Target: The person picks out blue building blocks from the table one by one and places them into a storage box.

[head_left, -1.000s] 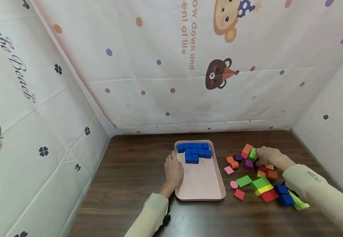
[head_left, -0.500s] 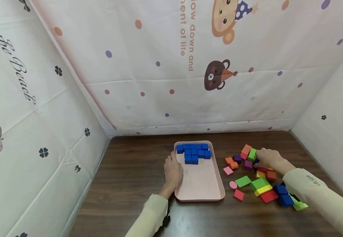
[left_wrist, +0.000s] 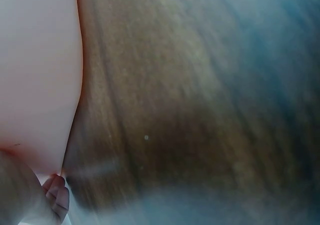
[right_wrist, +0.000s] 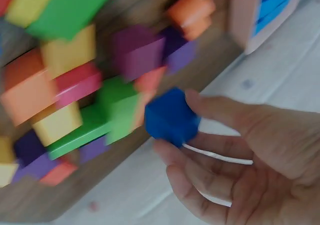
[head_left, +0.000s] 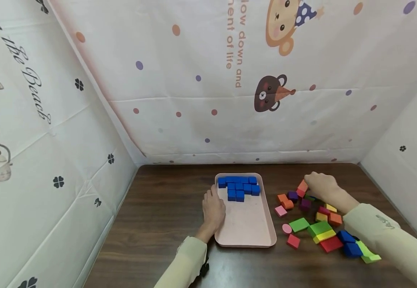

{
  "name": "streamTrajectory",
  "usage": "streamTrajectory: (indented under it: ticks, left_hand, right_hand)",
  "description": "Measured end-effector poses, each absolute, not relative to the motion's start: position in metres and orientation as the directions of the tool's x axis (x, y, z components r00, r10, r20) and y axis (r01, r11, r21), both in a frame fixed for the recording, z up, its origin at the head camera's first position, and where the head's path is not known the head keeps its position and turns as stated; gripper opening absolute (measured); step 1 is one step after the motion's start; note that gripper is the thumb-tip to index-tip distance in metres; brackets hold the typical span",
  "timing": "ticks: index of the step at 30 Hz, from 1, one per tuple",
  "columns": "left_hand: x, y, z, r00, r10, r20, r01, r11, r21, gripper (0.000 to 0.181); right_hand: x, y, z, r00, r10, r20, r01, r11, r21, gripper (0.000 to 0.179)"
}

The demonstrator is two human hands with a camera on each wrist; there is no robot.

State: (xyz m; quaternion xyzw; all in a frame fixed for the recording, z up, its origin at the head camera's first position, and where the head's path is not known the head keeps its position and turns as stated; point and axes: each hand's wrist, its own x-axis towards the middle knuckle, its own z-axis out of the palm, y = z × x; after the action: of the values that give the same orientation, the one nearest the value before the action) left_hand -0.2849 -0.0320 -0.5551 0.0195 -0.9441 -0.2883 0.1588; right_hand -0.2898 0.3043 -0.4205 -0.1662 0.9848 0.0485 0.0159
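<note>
My right hand (head_left: pixel 324 187) is above the back of the loose blocks. In the right wrist view its thumb and fingertips pinch a blue block (right_wrist: pixel 172 116), which the hand hides in the head view. My left hand (head_left: pixel 213 209) grips the left rim of the pink tray (head_left: pixel 246 228). In the left wrist view the fingers (left_wrist: pixel 58 197) bend at the tray's outer edge. Inside the tray, several blue cubes (head_left: pixel 239 195) form rows against the far end. A green block (right_wrist: pixel 118 107) lies near the held block.
Loose blocks in many colours cover the table right of the tray, among them a red block (head_left: pixel 293 241), a pink round (head_left: pixel 286 229) and blue blocks (head_left: pixel 352 250). A printed cloth wall (head_left: pixel 194 132) rises behind the wooden table (head_left: pixel 165 224).
My right hand has lifted from among the blocks and shifted slightly toward the back, now with the blue block. The left hand stays at the tray rim. The head view has shifted slightly.
</note>
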Motion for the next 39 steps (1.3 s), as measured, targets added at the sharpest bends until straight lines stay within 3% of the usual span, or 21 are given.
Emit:
streamTrajectory:
  ticks: [5, 12, 18, 25, 31, 34, 39]
  left_hand:
    - [-0.282, -0.031, -0.556, -0.953, -0.141, 0.270, 0.036, 0.828, 0.560, 0.052]
    - [-0.281, -0.030, -0.555, -0.950, -0.136, 0.280, 0.040, 0.838, 0.545, 0.052]
    - [-0.283, -0.030, -0.556, -0.946, -0.137, 0.295, 0.042, 0.848, 0.528, 0.051]
    - [-0.284, -0.029, -0.552, -0.940, -0.121, 0.319, 0.065, 0.853, 0.517, 0.051]
    - [-0.283, -0.030, -0.551, -0.933, -0.111, 0.342, 0.081, 0.862, 0.500, 0.051]
    - [-0.283, -0.034, -0.552, -0.936, -0.122, 0.331, 0.065, 0.862, 0.502, 0.050]
    - [-0.286, -0.035, -0.556, -0.934, -0.120, 0.337, 0.076, 0.854, 0.515, 0.049]
  right_hand:
    - [-0.291, 0.254, -0.424, -0.924, -0.374, 0.080, -0.374, 0.927, 0.016, 0.021]
    - [-0.303, 0.189, -0.455, -0.880, -0.460, 0.117, -0.471, 0.878, -0.091, 0.031]
    - [-0.306, 0.165, -0.481, -0.849, -0.517, 0.109, -0.526, 0.844, -0.102, 0.030]
    - [-0.314, 0.158, -0.487, -0.830, -0.547, 0.107, -0.555, 0.828, -0.080, 0.030]
    - [-0.315, 0.165, -0.484, -0.866, -0.496, 0.069, -0.500, 0.861, -0.095, 0.034]
    - [-0.319, 0.181, -0.469, -0.881, -0.469, 0.059, -0.472, 0.866, -0.168, 0.033]
    - [-0.314, 0.254, -0.438, -0.879, -0.469, 0.088, -0.474, 0.839, -0.266, 0.023]
